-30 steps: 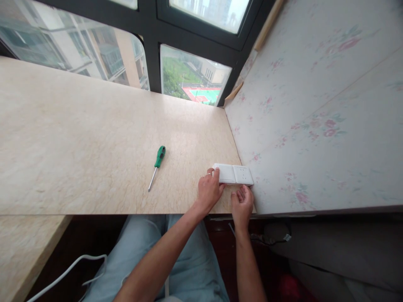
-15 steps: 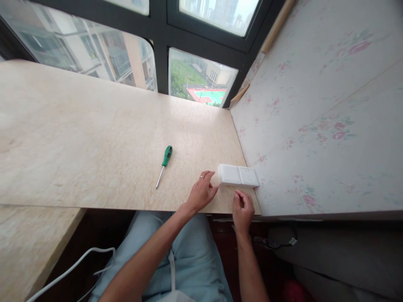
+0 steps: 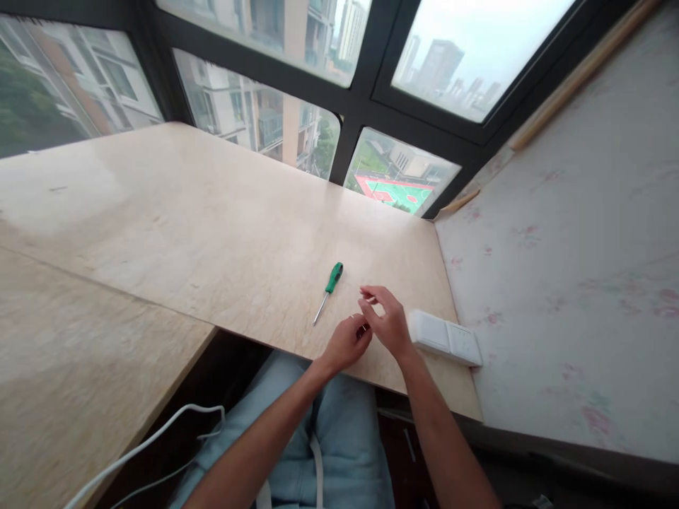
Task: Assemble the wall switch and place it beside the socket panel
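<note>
My left hand (image 3: 344,345), a ring on one finger, rests low over the marble-look sill with its fingers curled in; whatever they may hold is hidden. Right beside it, partly above its fingertips, is my right hand (image 3: 390,322), thumb and fingers bent with a gap between them and nothing visible inside. A screwdriver (image 3: 332,279) with a green and black handle lies on the sill just beyond my hands, its metal tip toward me. To the right of my right hand sits a white double switch and socket unit (image 3: 432,331), touched by neither hand.
The sill (image 3: 238,233) runs along dark-framed windows (image 3: 361,92). A floral-papered wall (image 3: 556,283) bounds it on the right. A second stone top (image 3: 79,353) adjoins at the left. White cables (image 3: 159,431) hang by my legs.
The view has swung left and up. My right hand has moved left, away from the front of the socket unit, to meet my left hand. My left hand's fingers have curled in.
</note>
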The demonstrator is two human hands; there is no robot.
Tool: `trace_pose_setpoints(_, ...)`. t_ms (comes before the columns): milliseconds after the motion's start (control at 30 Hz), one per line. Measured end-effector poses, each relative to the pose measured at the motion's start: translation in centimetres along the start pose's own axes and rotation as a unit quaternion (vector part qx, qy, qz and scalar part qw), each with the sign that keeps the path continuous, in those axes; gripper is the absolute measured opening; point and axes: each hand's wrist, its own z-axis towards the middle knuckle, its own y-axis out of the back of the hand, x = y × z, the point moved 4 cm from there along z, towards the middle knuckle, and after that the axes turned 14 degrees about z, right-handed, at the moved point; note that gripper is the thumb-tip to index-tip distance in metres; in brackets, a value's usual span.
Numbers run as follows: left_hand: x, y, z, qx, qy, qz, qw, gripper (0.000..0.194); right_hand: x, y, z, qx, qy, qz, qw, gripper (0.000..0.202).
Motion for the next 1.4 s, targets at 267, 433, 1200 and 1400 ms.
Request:
trace_pose_setpoints(267,0.2,0.1,0.0,-0.026,0.002,-0.01,1.0,0.021,-3.7,-7.4,8.3,0.343,0.082,-0.236,0.906,0.042)
trace_pose_setpoints(433,0.2,0.3,0.1,-0.033,0.007,-0.017,0.999,0.021,-3.6,-7.4,9.3,0.372,0.092,-0.296,0.875,0.023)
trace_pose_setpoints(1200,0.8,0.5,0.0,-0.01,0.051,-0.079,0.996,0.022,-12.8,19.9,1.3,0.3,-0.366,-0.42,0.774,0.025)
trace_pose_setpoints(1400,0.8,0.6,0.0,-0.014,0.057,-0.09,0.994,0.023,-13.6,19.6,0.2,0.295,-0.378,-0.38,0.791,0.024)
